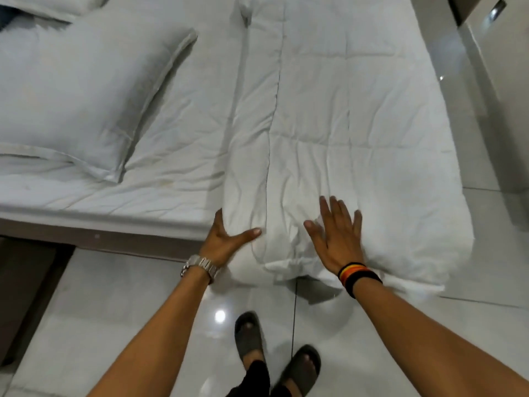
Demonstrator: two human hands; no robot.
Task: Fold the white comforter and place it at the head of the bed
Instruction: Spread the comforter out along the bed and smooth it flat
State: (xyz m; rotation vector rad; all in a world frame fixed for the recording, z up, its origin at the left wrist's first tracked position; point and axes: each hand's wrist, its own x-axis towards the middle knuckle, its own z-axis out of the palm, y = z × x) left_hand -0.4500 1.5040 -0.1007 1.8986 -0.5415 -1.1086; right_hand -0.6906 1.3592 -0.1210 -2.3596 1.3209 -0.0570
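The white comforter (343,116) lies folded into a long strip along the right part of the bed (183,156), with a lengthwise seam down its left third. Its near end hangs a little over the bed's edge. My left hand (226,239) rests against the near left corner of the strip, thumb and fingers spread, holding nothing. My right hand (335,233) lies flat and open on top of the comforter near its end, fingers apart.
A white pillow (80,90) lies on the left of the bed, another pillow (65,7) beyond it. Glossy white floor tiles (143,310) surround the bed. My sandalled feet (274,351) stand near the edge. A pale cabinet (501,81) stands at the right.
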